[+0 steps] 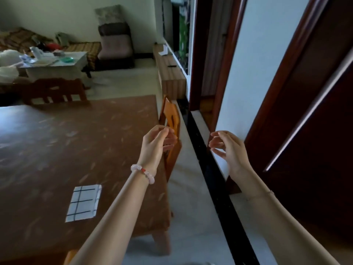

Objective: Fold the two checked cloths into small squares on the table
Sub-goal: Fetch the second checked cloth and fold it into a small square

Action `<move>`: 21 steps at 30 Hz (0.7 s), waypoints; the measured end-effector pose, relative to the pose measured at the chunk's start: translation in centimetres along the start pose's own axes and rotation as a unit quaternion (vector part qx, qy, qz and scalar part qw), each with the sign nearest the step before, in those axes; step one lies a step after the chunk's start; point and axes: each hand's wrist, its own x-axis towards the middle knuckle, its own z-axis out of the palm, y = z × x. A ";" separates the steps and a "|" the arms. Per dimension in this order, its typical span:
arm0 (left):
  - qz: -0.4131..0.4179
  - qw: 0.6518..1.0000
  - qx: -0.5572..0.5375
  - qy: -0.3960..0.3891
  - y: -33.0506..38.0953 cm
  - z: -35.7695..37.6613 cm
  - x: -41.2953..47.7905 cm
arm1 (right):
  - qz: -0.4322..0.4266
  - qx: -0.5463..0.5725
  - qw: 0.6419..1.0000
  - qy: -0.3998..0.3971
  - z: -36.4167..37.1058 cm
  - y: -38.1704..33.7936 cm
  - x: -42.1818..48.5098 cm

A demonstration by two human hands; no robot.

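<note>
Hovering past the table's right edge, the left hand [158, 142] and right hand [228, 148] hang apart in the air, fingers loosely curled, gripping nothing. A beaded bracelet [143, 173] sits on the left wrist. One checked cloth [84, 202] lies folded on the brown table [57, 150], near its front, well left of both hands. An orange chair [172, 119] stands at the table's right side, partly behind the left hand. A dark chair [55, 90] stands at the far edge and a dark door [305, 131] on the right. The low white table [57, 63] behind holds blurred clutter, possibly a green dish [67, 59].
</note>
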 end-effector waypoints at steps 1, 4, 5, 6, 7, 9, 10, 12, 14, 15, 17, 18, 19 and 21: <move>-0.001 1.000 0.002 -0.009 -0.3 1.3 0.6 | 0.002 0.002 1.000 0.005 -1.0 -0.1 0.6; 0.000 1.000 0.001 -0.028 -1.2 4.8 2.6 | 0.009 -0.007 1.000 0.003 -3.5 -0.3 3.0; 0.000 0.999 0.000 -0.032 -1.4 6.0 3.3 | 0.012 -0.011 1.000 -0.003 -4.3 -0.4 3.9; -0.001 0.999 -0.003 -0.035 -1.7 7.1 4.2 | 0.014 -0.014 1.000 -0.010 -5.0 -0.6 5.0; -0.005 0.999 -0.009 -0.037 -1.9 8.1 5.0 | 0.014 -0.018 1.000 -0.018 -5.6 -0.8 6.1; -0.019 0.999 -0.026 -0.032 -2.3 9.7 6.6 | 0.012 -0.024 0.999 -0.029 -6.8 -1.3 8.4; -0.018 0.999 -0.035 -0.029 -2.5 10.4 7.5 | 0.007 -0.025 0.999 -0.034 -7.3 -1.6 9.6; -0.015 0.999 -0.039 -0.022 -3.0 11.7 9.1 | -0.003 -0.029 0.999 -0.040 -8.0 -2.1 12.0; -0.018 0.999 -0.036 -0.012 -3.5 12.7 10.6 | -0.007 -0.030 0.999 -0.043 -8.6 -2.3 14.2; -0.019 0.999 -0.036 -0.009 -3.7 13.1 11.4 | -0.007 -0.031 0.998 -0.046 -8.7 -2.3 15.3; -0.016 0.999 -0.039 -0.006 -4.1 13.9 13.3 | -0.005 -0.030 0.998 -0.051 -8.9 -2.2 17.6; -0.015 0.999 -0.040 -0.002 -4.2 14.2 14.3 | -0.003 -0.029 0.998 -0.052 -8.9 -2.2 18.8; -0.014 0.999 -0.040 0.003 -4.4 14.4 15.4 | 0.000 -0.031 0.998 -0.054 -8.8 -2.0 20.0; -0.011 0.999 -0.041 0.015 -4.7 14.7 17.8 | 0.006 -0.032 0.998 -0.061 -8.4 -1.8 22.5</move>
